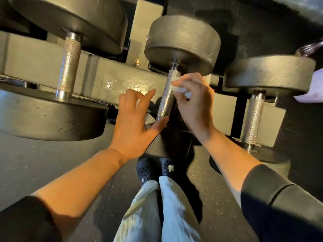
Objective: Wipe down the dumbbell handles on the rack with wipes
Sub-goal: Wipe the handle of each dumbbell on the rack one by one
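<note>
1. Three dumbbells sit on the rack (111, 84) in the head view, knurled handles running front to back; the middle dumbbell handle (167, 98) is the one w/ both hands at it.
2. Right hand (194, 109): clenched round a crumpled white wipe (178, 88), pressing it against the right side of the upper part of that handle. A bit of wipe sticks out behind the fingers.
3. Left hand (134, 123): released, fingers spread, nothing gripped. Thumb tip lies at the handle's lower end, approx. touching the near weight plate (167, 142); fingers point at the rack beam.
4. A small white scrap shows betw. left thumb and fingers, can't tell what it is.
5. Left dumbbell handle (69, 67) and right dumbbell handle (254, 117): bare, no hand on them.
6. Below: dark clogs (148, 170) and light trousers (157, 212) on speckled dark floor (52, 163); dark sleeves pushed up both forearms.
</note>
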`<state>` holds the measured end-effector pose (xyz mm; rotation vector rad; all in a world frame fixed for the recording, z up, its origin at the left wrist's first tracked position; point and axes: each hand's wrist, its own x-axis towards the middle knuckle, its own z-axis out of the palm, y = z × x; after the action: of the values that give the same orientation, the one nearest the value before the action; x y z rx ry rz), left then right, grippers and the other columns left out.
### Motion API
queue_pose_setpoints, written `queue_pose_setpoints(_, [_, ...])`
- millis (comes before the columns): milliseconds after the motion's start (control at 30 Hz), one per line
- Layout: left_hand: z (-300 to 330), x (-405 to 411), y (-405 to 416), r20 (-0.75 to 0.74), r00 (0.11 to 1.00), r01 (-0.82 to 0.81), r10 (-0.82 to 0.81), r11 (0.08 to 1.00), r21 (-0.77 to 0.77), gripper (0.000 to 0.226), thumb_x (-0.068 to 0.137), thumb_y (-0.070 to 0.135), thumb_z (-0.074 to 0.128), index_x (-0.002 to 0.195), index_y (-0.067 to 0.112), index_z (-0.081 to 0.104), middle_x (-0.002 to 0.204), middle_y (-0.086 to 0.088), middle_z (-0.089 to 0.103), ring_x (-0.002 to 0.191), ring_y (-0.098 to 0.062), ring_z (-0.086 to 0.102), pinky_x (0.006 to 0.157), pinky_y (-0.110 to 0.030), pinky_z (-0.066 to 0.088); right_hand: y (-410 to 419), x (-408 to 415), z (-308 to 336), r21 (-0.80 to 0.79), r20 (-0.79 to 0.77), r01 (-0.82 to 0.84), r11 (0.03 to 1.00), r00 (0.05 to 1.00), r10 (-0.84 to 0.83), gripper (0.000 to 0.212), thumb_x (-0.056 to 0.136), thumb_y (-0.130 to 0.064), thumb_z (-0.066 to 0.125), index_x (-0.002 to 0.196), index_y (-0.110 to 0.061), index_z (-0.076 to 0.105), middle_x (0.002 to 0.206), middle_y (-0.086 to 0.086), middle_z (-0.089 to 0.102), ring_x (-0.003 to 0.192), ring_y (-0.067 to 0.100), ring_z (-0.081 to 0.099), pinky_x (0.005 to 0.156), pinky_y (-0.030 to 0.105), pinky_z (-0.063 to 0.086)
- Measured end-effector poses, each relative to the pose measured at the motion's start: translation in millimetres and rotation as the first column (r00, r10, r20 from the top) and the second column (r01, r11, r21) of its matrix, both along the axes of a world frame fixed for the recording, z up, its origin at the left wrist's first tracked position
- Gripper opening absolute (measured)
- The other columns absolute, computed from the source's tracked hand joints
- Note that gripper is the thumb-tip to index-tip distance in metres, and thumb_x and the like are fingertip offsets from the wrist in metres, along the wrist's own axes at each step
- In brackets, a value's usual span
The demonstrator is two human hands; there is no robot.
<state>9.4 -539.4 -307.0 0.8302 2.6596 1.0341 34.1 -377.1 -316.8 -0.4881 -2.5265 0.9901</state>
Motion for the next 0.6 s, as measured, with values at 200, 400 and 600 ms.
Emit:
queue_pose_setpoints(200, [1.3, 1.2, 0.5, 0.007, 1.000, -0.009, 0.009, 1.000, -0.017, 0.073, 0.087, 0.059, 0.042, 0.137, 0.006, 0.045, 0.105, 0.000, 0.032, 0.102, -0.009, 0.027, 0.084, -0.017, 0.024, 2.0, 26.4, 4.3, -0.220, 0.176, -0.300, 0.928, 0.924, 0.340, 0.017, 0.071, 0.002, 0.078, 0.086, -0.004, 0.074, 0.096, 0.007, 0.066, 0.088, 0.014, 0.063, 0.078, 0.007, 0.047])
queue_pose_setpoints(400, [2.1, 0.3, 0.0, 0.006, 1.000, -0.028, 0.029, 0.999, -0.040, 0.070, 0.085, 0.054, 0.047, 0.138, 0.008, 0.045, 0.105, 0.000, 0.033, 0.102, -0.010, 0.027, 0.083, -0.020, 0.025, 6.8, 5.3, 28.2, -0.086, 0.015, -0.188, 0.978, 0.982, 0.190, 0.022, 0.079, 0.006, 0.067, 0.099, -0.003, 0.071, 0.101, 0.008, 0.067, 0.095, 0.013, 0.062, 0.082, 0.005, 0.045])
queue_pose_setpoints(600, [2.2, 1.2, 1.2, 0.039, 0.998, -0.056, 0.056, 0.998, -0.002, 0.076, 0.083, 0.059, 0.046, 0.138, 0.006, 0.044, 0.106, -0.001, 0.032, 0.103, -0.010, 0.026, 0.085, -0.017, 0.024, 3.2, -11.6, 12.0, 0.306, 0.143, -0.274, 0.912, 0.960, 0.240, 0.027, 0.080, 0.003, 0.061, 0.104, -0.003, 0.071, 0.107, 0.011, 0.069, 0.109, 0.024, 0.057, 0.093, 0.020, 0.037])
